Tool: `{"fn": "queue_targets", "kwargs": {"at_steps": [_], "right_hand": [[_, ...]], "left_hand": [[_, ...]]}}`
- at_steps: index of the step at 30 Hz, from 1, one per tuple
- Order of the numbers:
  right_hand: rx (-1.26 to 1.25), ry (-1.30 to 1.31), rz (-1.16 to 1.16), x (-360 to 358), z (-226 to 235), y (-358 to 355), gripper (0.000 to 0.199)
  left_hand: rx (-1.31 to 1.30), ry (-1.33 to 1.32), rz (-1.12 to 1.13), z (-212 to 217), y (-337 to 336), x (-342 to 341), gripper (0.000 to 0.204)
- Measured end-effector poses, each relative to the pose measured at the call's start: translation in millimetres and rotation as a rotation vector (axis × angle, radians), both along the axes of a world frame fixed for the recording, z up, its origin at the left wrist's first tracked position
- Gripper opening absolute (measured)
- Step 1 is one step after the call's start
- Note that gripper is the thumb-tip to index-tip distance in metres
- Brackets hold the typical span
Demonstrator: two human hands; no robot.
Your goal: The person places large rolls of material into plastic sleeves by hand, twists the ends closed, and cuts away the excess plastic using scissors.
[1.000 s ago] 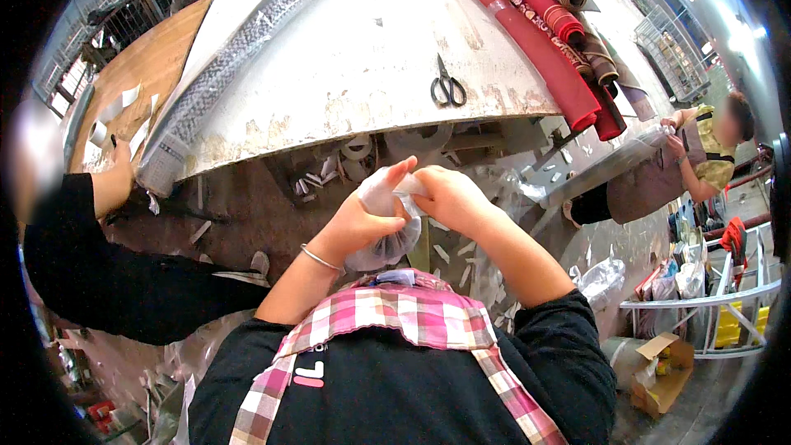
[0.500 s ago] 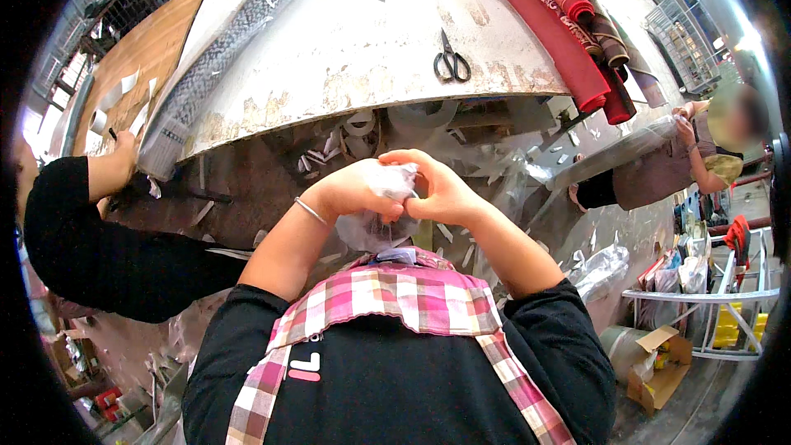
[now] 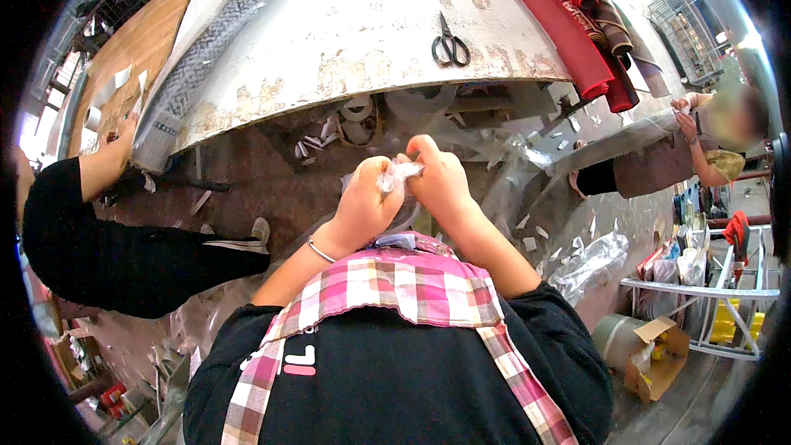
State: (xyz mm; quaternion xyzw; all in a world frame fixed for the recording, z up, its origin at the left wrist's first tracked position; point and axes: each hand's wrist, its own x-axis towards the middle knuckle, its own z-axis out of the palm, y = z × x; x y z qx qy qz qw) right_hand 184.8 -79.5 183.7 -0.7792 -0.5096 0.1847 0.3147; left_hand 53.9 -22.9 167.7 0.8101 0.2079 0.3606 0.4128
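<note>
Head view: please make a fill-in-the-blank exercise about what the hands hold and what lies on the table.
1. Both hands, left hand and right hand, pinch a piece of clear ____.
2. On the white table lie black ____.
3. The fabric rolls at the table's right edge are mostly ____.

Missing words: plastic; scissors; red

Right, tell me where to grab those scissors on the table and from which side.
Probably by the looped handles: the scissors lie flat and shut on the white table, handles towards the near edge, blades pointing away. Come from above on the near side, clear of the red rolls.
</note>
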Motion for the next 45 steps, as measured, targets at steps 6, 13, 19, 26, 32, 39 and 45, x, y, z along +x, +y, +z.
{"fn": "queue_targets", "kwargs": {"at_steps": [6, 13, 19, 26, 32, 39, 45], "right_hand": [[0.625, -0.453, 0.481, 14, 1, -8, 0.029], [0.431, -0.396, 0.731, 18, 24, -10, 0.023], [0.249, -0.089, 0.361, 8, 25, -14, 0.028], [0.042, 0.635, 0.127, 8, 23, -14, 0.031], [0.124, 1.27, 0.083, 8, 32, -12, 0.035], [0.16, 0.241, 0.162, 8, 24, -6, 0.039], [0.406, -0.314, 0.788, 24, 53, 0, 0.027]], "left_hand": [[-0.94, 0.017, -0.229, 14, 18, 6, 0.018], [-0.792, 0.251, -0.482, 21, 26, 1, 0.038], [-0.416, 0.332, -0.041, 33, 1, 5, 0.054], [0.437, 0.089, 0.189, 26, -3, 2, 0.049], [0.346, 0.076, 0.114, 36, 6, -2, 0.041], [-1.201, -0.319, -0.288, 33, 23, -2, 0.035], [-1.391, -0.207, -0.48, 32, 27, -3, 0.047]]}}
